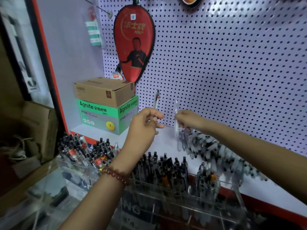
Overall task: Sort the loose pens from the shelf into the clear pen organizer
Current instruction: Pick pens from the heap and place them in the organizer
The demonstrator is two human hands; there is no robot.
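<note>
My left hand pinches a clear pen with a dark clip, held nearly upright above the white shelf. To its right, my right hand grips a second clear pen, blurred and pointing down toward the shelf. A long pile of loose clear pens lies along the shelf under my right forearm. In front of the shelf stands the clear pen organizer, its compartments holding several upright pens with dark caps.
A brown carton sits on a green Agnite box at the shelf's left end. A red paddle case hangs on the pegboard. More pen holders stand at the left, beside cardboard boxes.
</note>
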